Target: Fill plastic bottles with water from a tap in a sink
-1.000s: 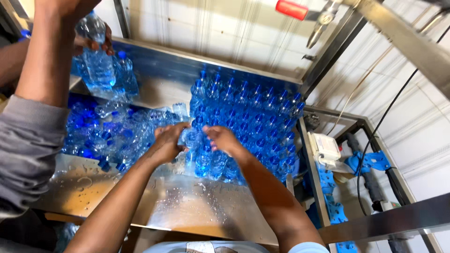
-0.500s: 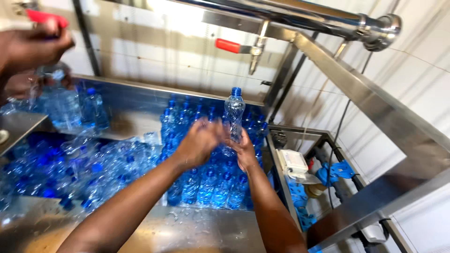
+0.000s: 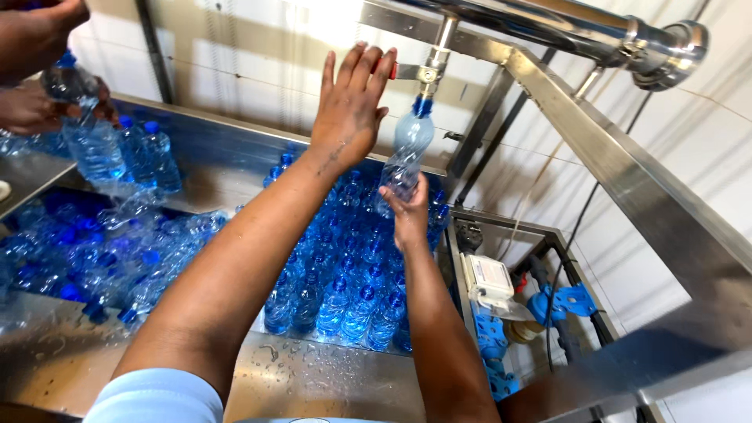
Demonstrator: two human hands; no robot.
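Observation:
My right hand (image 3: 409,213) grips the base of a clear plastic bottle (image 3: 405,153) and holds it upright, its mouth pushed up against the blue nozzle of a steel tap (image 3: 429,76). My left hand (image 3: 350,102) is raised with fingers spread in front of the tap's red lever (image 3: 392,70), touching or just short of it. Under both arms, several capped bottles with blue caps (image 3: 345,290) stand packed upright in a steel trough (image 3: 329,376).
Loose bottles (image 3: 94,251) lie in a heap at the left of the trough. Another person's hands (image 3: 35,70) hold bottles at the upper left. A steel pipe (image 3: 564,27) and slanted steel frame (image 3: 627,180) cross overhead. Blue fittings (image 3: 568,301) and hoses sit low at the right.
Both hands rose from the standing bottles. The right hand lifted one bottle up to the tap nozzle, and the left hand let go of it and reached to the red lever.

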